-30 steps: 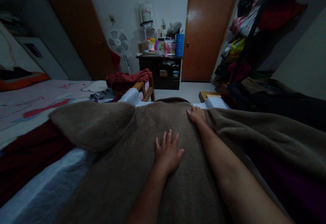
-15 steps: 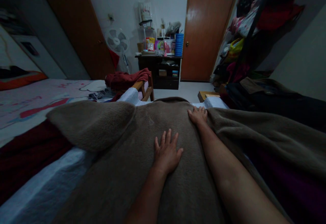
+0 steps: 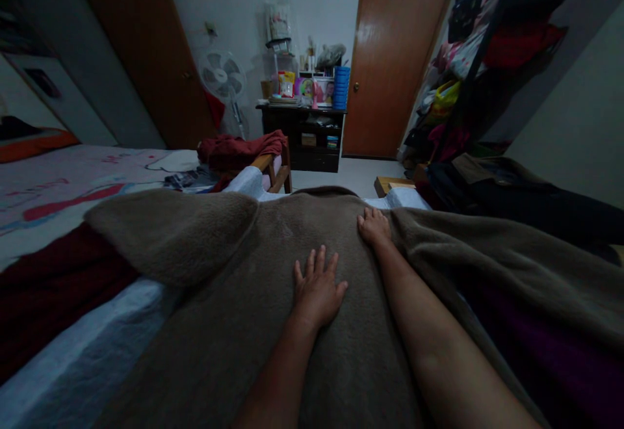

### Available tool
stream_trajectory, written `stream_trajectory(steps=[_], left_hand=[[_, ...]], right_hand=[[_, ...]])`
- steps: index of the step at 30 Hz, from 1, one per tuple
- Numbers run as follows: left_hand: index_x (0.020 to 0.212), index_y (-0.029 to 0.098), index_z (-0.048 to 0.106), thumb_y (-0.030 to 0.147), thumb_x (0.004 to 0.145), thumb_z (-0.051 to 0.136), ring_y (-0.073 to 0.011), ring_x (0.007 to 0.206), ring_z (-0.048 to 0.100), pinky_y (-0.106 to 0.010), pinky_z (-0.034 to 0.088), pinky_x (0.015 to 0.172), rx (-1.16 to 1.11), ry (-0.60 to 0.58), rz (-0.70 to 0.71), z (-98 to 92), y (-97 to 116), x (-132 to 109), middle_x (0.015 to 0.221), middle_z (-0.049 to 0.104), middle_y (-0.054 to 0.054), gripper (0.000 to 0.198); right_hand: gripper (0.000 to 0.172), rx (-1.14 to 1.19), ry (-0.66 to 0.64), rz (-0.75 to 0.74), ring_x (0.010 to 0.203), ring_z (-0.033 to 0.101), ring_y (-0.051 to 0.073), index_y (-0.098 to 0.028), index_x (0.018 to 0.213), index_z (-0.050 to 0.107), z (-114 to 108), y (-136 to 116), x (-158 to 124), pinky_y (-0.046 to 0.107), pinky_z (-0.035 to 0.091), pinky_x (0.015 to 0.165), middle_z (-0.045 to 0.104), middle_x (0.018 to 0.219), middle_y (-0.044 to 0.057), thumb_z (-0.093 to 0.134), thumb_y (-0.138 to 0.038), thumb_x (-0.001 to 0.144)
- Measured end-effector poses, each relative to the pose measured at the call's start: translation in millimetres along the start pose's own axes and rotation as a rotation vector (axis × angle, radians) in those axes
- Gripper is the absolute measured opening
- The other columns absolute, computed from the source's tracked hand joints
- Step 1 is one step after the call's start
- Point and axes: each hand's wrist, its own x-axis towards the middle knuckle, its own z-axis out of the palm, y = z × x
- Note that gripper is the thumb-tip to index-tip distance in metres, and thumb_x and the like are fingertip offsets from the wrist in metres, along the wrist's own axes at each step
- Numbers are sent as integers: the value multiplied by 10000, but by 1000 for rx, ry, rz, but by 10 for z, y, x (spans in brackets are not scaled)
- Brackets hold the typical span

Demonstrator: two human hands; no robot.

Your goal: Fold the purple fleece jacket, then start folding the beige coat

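A brown fleece sweater [image 3: 263, 325] lies spread out in front of me, its neckline at the far end and a sleeve out to each side. My left hand [image 3: 319, 292] rests flat on the middle of it, fingers spread. Farther up, near the seam of the right sleeve [image 3: 448, 237], my right hand [image 3: 374, 226] presses on the fabric with its fingers out and slightly bent. Neither hand grips the cloth. Under the sweater, a pale bluish-white cloth [image 3: 131, 315] shows at the left and at the far edge.
To the left is a bed [image 3: 131, 162] with a printed sheet, beside dark red cloth [image 3: 63, 292]. Dark clothes [image 3: 511, 188] lie at the right. Beyond stand a fan [image 3: 223, 78], a black cabinet [image 3: 299, 156] and a wooden door [image 3: 385, 58]. Bags [image 3: 521, 45] hang at upper right.
The view has turned slightly. My right hand's fingers look a little more bent and closer together. My left hand and the sweater stay about as they were.
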Motion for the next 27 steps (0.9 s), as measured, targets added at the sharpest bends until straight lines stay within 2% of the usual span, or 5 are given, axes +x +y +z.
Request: stream_trajectory(steps=[4,12,18,22,27], left_hand=[[1506,305,290,534,905,409,-317,1477,143,-635,109,1140,-24,16,-3,5,11,0,1622,152,-66,654],[1507,299,289,522,903,415,-315,1478,137,-633,109,1140,-53,8,-14,-26,30,-4,1623,151,-66,656],[1502,295,301,490,914,405,-310,1477,145,-632,106,1141,-61,10,-14,-18,32,-1,1621,159,-67,628],[1529,260,228,447,929,369,-295,1479,144,-620,107,1149,-66,23,-23,3,34,7,1619,162,-66,645],[1534,224,215,387,960,294,-262,1479,160,-588,135,1162,-45,29,-49,4,37,9,1612,191,-60,601]], right_hand=[[577,-28,26,-31,1402,298,269,-122,1450,386,-8,10,-101,410,197,1132,366,1525,139,251,-436,985],[614,-70,-40,-82,1443,231,261,-138,1508,298,-28,1,-472,404,197,1148,266,1583,88,284,-452,980],[611,-75,-72,-83,1463,168,294,-168,1517,295,-17,-107,-822,452,169,1153,215,1599,94,299,-453,976],[615,-32,-101,-89,1465,151,313,-170,1514,304,-10,-207,-998,475,159,1156,207,1600,103,323,-455,969],[533,126,-106,-307,1461,198,219,-185,1484,360,11,-308,-1050,402,186,1166,273,1583,51,326,-307,966]])
